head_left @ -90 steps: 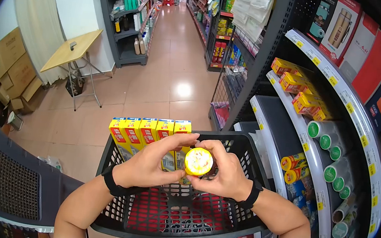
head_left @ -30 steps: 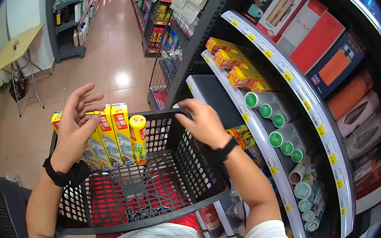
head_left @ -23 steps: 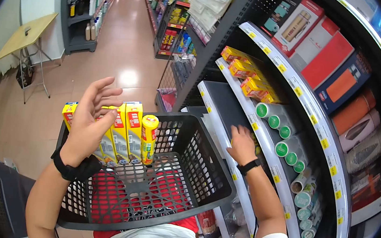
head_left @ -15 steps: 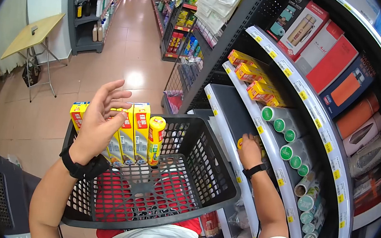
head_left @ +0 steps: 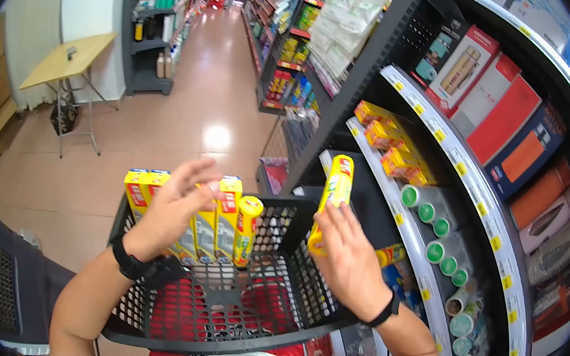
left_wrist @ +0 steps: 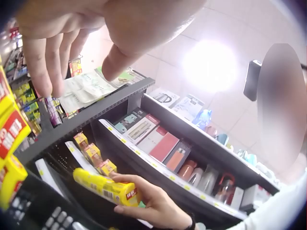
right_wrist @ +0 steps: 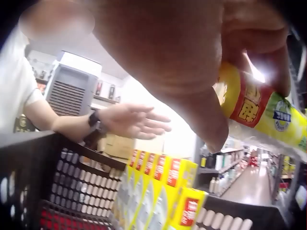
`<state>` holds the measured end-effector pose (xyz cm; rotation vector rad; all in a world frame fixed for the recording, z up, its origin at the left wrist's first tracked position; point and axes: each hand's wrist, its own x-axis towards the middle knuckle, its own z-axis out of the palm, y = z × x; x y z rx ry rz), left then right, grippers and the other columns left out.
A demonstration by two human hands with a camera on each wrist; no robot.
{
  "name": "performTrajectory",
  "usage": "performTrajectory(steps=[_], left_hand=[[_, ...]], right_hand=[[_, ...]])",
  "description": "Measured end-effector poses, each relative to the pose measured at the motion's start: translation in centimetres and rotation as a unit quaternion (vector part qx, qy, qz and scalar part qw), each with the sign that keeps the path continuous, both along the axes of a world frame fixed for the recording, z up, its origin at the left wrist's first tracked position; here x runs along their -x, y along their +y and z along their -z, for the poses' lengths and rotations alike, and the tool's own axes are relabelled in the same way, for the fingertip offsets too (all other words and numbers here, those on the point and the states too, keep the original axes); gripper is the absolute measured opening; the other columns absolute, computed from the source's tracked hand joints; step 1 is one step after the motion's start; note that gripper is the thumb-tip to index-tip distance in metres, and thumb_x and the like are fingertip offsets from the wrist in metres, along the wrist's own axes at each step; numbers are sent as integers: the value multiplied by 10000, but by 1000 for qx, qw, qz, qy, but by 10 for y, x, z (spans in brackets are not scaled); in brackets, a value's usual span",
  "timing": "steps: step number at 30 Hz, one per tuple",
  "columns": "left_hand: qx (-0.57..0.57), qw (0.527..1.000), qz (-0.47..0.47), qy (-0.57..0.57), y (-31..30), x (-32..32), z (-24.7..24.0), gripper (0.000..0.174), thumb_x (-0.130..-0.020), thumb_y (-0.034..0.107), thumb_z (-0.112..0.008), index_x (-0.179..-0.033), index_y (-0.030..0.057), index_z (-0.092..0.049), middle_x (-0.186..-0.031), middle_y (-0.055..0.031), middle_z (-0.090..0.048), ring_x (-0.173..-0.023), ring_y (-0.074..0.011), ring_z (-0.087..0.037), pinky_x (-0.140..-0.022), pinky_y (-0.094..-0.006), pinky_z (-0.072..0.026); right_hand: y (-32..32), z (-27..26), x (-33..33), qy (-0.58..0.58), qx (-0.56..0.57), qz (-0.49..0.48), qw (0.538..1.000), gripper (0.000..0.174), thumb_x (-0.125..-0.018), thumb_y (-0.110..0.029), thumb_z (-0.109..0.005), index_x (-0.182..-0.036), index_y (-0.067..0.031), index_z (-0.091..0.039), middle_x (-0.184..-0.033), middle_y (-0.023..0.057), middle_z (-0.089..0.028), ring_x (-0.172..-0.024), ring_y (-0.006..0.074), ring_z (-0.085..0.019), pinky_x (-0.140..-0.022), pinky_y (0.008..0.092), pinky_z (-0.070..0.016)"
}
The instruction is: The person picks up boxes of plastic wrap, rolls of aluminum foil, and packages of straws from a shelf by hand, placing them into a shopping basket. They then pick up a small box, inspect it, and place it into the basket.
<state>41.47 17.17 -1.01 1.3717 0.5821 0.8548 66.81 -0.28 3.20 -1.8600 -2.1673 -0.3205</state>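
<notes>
My right hand (head_left: 352, 266) grips a yellow cylindrical tube (head_left: 338, 184) with a red label, held tilted over the right side of the black basket (head_left: 300, 289). The right wrist view shows the thumb and fingers around the tube (right_wrist: 268, 110). My left hand (head_left: 172, 211) is raised over the basket's left side, fingers loosely extended and holding nothing. Behind it, several tall yellow boxes (head_left: 204, 232) stand in a row inside the basket, partly hidden by the hand. A similar yellow tube (head_left: 247, 230) stands upright at the row's right end.
Curved shelves to the right carry yellow-red boxes (head_left: 384, 140), green-ended rolls (head_left: 441, 227) and boxed flasks (head_left: 459, 71). Another yellow tube (head_left: 391, 253) lies on the lower shelf. A folding table (head_left: 73, 59) stands at left, and a tiled aisle (head_left: 203, 63) runs ahead.
The upright tube went from both hands into the basket beside the boxes. The right hand reached to the lower shelf, took another yellow tube and brought it back toward the basket.
</notes>
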Motion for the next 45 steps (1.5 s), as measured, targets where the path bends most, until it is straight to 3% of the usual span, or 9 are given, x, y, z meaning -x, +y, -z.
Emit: performTrajectory(steps=[5,10,14,17,23,26,33,38,45], left_hand=[[186,973,97,-92,0,-5,14,628,-1066,437,-508,-1511,25,-342,-1397,-210,-574,-1257,-300,-596,-1057,-470,-486],[168,980,57,-86,0,-3,9,480,-983,107,-675,-1389,26,-431,-1321,-123,-619,-1177,-232,-649,-1032,-398,-521],[20,994,77,-70,-3,-4,15,611,-881,76,-797,-1376,-5,-448,-1270,-110,-633,-1181,-192,-625,-1043,-370,-499],[-89,990,102,26,-9,-6,14,674,-861,91,-818,-1402,-9,-428,-1286,-114,-617,-1200,-195,-614,-1060,-364,-487],[-206,958,134,145,-17,-16,26,645,-798,127,-838,-1343,15,-512,-1238,-174,-641,-1187,-273,-640,-993,-374,-501],[-253,939,155,175,-18,-19,26,647,-813,152,-823,-1355,7,-502,-1247,-212,-648,-1200,-359,-632,-980,-406,-507],[-252,946,126,159,-13,-17,36,664,-847,51,-768,-1435,5,-461,-1332,-178,-622,-1267,-288,-606,-1057,-387,-489],[-168,976,46,130,-6,-12,20,596,-914,3,-698,-1456,26,-449,-1324,-110,-627,-1240,-194,-603,-1054,-334,-478],[-112,990,16,79,-4,-9,14,566,-938,8,-670,-1454,23,-440,-1325,-118,-614,-1216,-185,-600,-1040,-331,-482]], right_hand=[[22,-11,50,-67,-89,-240,964,409,-885,-102,-615,-1266,44,-631,-1395,231,-570,-1299,432,-552,-1033,445,-534],[43,2,75,36,-6,-392,919,508,-851,-163,-715,-1318,4,-606,-1408,198,-575,-1279,331,-595,-1000,428,-555],[64,0,48,230,-113,-283,924,663,-775,-235,-881,-1310,16,-580,-1354,217,-577,-1128,304,-654,-921,373,-565],[84,26,26,522,-137,-187,821,793,-783,-138,-866,-1443,7,-451,-1252,131,-624,-853,136,-632,-681,268,-520],[69,34,33,513,-56,-195,834,733,-727,-212,-921,-1344,-10,-580,-942,9,-652,-659,36,-528,-549,213,-423],[68,39,30,501,-48,-187,844,662,-727,-227,-916,-1282,-17,-623,-944,20,-656,-647,38,-532,-542,213,-424],[77,45,2,498,-16,-163,851,562,-759,-183,-845,-1227,-24,-577,-922,38,-691,-678,66,-611,-602,226,-504],[92,63,-24,417,14,-76,906,515,-729,-154,-824,-1158,-37,-562,-928,147,-721,-852,280,-742,-760,361,-578],[106,96,-46,401,82,-21,912,533,-690,-191,-837,-1115,-30,-558,-907,172,-713,-864,334,-723,-780,402,-562]])
